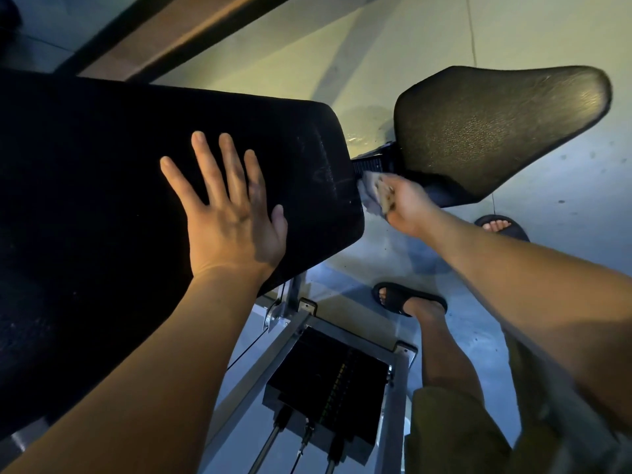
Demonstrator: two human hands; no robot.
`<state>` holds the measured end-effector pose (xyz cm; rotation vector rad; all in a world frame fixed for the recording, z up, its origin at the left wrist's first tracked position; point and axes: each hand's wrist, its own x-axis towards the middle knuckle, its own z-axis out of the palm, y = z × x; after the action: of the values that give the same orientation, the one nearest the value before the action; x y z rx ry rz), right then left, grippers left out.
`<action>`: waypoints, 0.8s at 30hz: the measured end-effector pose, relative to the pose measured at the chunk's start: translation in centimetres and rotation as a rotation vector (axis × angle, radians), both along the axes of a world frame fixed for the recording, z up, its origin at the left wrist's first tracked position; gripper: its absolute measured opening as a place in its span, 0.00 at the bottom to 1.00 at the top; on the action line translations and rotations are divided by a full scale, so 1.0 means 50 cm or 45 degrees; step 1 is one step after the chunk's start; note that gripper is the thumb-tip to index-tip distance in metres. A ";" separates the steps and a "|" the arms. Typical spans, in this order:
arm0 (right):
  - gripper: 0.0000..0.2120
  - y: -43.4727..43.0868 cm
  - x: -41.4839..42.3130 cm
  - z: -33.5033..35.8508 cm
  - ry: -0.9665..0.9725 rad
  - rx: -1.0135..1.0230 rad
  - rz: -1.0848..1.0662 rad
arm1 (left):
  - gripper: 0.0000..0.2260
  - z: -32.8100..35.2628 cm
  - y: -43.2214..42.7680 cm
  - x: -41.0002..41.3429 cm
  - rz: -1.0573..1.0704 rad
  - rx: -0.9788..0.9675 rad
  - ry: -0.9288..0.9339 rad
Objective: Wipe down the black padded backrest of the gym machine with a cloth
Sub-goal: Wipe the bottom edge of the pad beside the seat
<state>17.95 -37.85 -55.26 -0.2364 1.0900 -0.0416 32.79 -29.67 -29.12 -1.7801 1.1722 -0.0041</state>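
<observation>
The black padded backrest (102, 172) fills the left half of the view, its lower end reaching toward the middle. My left hand (229, 213) lies flat on the pad with fingers spread and straight. My right hand (407, 206) grips a bunched pale cloth (372, 189) and holds it against the lower end edge of the backrest, in the gap between backrest and seat. Most of the cloth is hidden inside my fingers.
The black seat pad (496, 131) stands to the right of the backrest on a black bracket (369, 162). Below are the metal frame (290, 340) and the weight stack (328, 384). My sandalled feet (407, 299) stand on the grey floor (554, 234).
</observation>
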 end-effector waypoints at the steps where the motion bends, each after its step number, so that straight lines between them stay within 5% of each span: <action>1: 0.11 -0.012 0.032 0.007 -0.015 -0.062 0.028 | 0.36 0.000 0.000 0.000 -0.004 0.001 -0.001; 6: 0.13 0.060 0.039 0.045 0.060 -0.478 0.366 | 0.36 -0.002 0.000 -0.002 -0.008 -0.001 -0.004; 10: 0.16 0.124 -0.063 0.069 -0.109 -0.361 0.553 | 0.36 -0.004 0.002 -0.001 -0.016 -0.007 -0.001; 15: 0.14 0.028 0.047 0.033 0.075 -0.436 0.256 | 0.36 -0.009 0.004 0.002 -0.038 -0.023 0.005; 24: 0.11 0.086 -0.025 0.050 0.056 -0.606 0.735 | 0.36 -0.005 0.007 0.000 -0.056 -0.023 0.015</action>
<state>16.70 -33.55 -52.76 -0.9760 1.0096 0.2242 32.80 -29.34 -29.39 -1.7721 1.2230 -0.0297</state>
